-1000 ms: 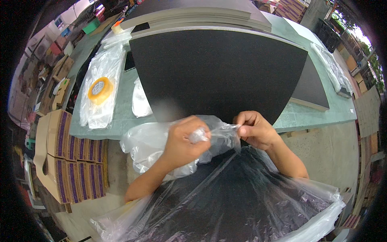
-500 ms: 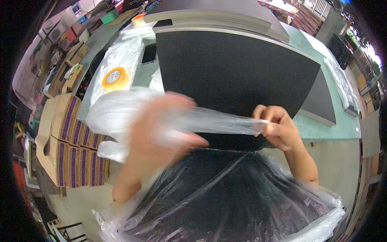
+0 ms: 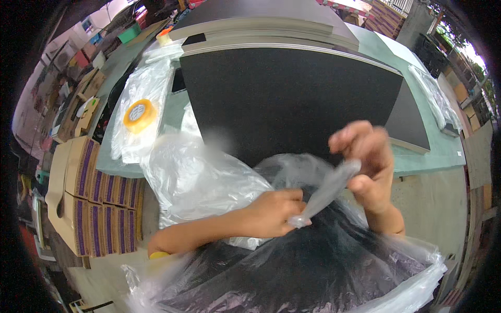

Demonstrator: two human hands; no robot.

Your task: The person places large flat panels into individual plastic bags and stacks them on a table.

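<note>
My left hand point(image 3: 276, 213) is closed on a bunched corner of a clear plastic sheet point(image 3: 203, 175), its forearm reaching across from the left. A twisted strip of this plastic rises to my right hand point(image 3: 368, 169), whose fingers are apart and slightly blurred; the strip's free end is beside its thumb. Behind both hands, a large black panel point(image 3: 292, 99) leans upright against the table. Below them, more clear plastic point(image 3: 292, 276) drapes over something dark, whose kind I cannot tell through the film.
On the green table point(image 3: 125, 167) lie folded plastic bags point(image 3: 146, 88) with a yellow tape roll point(image 3: 139, 116) on top. Stacked dark panels point(image 3: 261, 18) are at the back, and a wrapped item point(image 3: 436, 99) at the right. Flattened cartons point(image 3: 96, 203) stand at left.
My left hand has moved right and down, bringing the plastic with it. My right hand's fingers have spread from their pinch. The plastic strip, stretched taut before, now slants up between the hands.
</note>
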